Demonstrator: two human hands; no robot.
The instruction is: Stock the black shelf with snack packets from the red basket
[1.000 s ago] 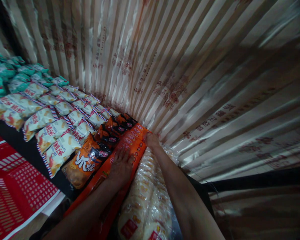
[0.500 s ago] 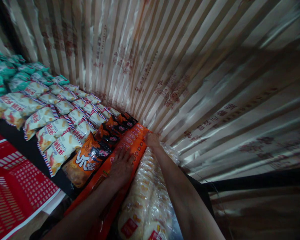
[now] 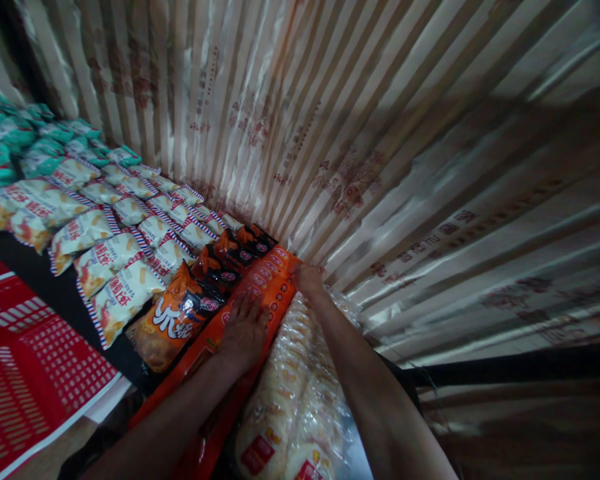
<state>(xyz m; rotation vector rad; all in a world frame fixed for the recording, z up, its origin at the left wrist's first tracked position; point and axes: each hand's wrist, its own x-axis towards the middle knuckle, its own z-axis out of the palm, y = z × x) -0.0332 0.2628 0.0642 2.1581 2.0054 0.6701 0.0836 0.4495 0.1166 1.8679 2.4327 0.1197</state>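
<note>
Head view: left hand [image 3: 244,333] lies flat, fingers spread, on the long orange pack [image 3: 260,287], whose length runs away toward the curtain [image 3: 380,133]; right hand [image 3: 307,279] seems curled at its far end.

**Orange, White and Teal Against Striped Cream**

The long pack [image 3: 260,287] is bright orange with a row of small red-and-white oval marks. Beside it, the snack bags [image 3: 177,317] are orange and black with bold white lettering. The next bags [image 3: 115,293] are white, edged in red-and-blue diagonal stripes, with red print. The far bags [image 3: 10,143] are teal. The clear packs [image 3: 285,407] show pale yellow rounds and red labels. The backdrop [image 3: 380,133] is cream with brownish stripes and reddish print, perhaps faded. The sheet [image 3: 35,373] is red with white dashes.
</note>
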